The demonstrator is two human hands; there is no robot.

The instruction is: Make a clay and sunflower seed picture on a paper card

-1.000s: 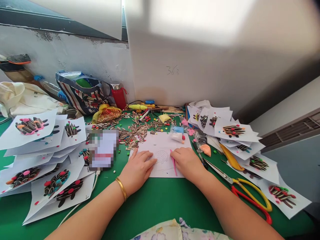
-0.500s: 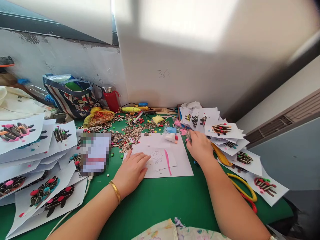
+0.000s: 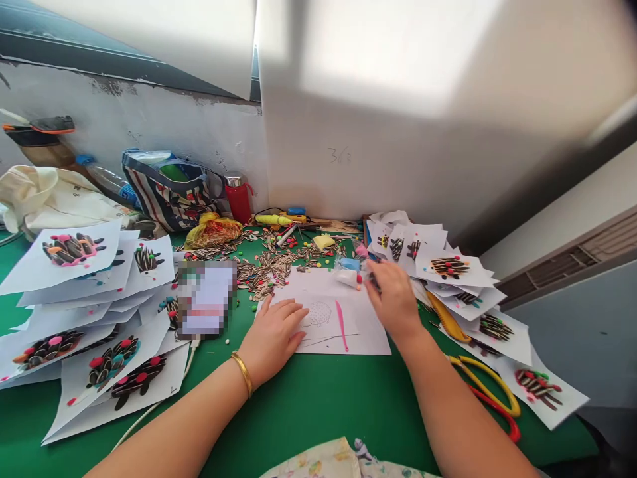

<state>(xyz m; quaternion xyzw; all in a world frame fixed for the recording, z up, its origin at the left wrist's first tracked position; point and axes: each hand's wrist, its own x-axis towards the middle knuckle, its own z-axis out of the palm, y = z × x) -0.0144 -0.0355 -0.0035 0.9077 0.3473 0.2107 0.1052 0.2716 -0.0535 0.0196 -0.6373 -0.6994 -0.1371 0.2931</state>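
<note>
Paper [image 3: 371, 328] on green table [image 3: 328, 398], apparently near window [image 3: 54, 34]

- Passage, lower center: green tabletop [image 3: 318, 398] between left forearm [image 3: 184, 415] and right forearm [image 3: 458, 405].
- Obstacles, left: layered cards [image 3: 64, 318]; pixelated device [image 3: 206, 299].
- Obstacles, upper center: scattered seeds [image 3: 269, 269] before an upright pale panel [image 3: 373, 179].
- Obstacles, right: overlapping cards [image 3: 517, 332]; scissor handles [image 3: 515, 406] near the right forearm.

We see a bright frame, lit by daylight near the window at the upper left. A glaring, washed-out patch sits top centre on the pale board [image 3: 378, 153], with soft shadow bands beside it and darker shade toward the right. We find blocky pixelation over the phone [image 3: 206, 299]; straight edges lean toward the sides.
</note>
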